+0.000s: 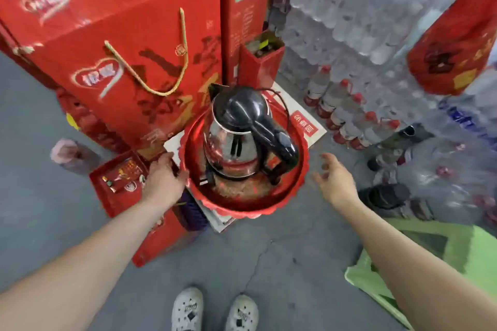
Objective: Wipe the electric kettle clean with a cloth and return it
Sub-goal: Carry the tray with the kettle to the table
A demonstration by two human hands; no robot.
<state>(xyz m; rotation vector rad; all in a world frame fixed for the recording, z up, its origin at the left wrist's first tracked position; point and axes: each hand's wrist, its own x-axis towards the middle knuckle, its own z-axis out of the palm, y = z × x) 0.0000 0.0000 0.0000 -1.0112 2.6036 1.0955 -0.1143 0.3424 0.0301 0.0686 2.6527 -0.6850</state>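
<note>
A steel electric kettle (231,148) with a black lid and handle stands upright in a round red tray (302,169) with a scalloped rim, on a low stack of boxes. A black cord loops behind it. My left hand (164,174) touches the tray's left rim; whether its fingers curl around the rim I cannot tell. Just right of the tray my right hand (332,177) hovers with fingers spread and relaxed, holding nothing. No cloth is in view.
Large red gift boxes (115,35) stand behind and to the left. Shrink-wrapped water bottles (376,21) are stacked on the right, with red-capped bottles (349,113) below. A green plastic stool (443,244) sits at the lower right. My white shoes (215,309) stand on grey concrete floor.
</note>
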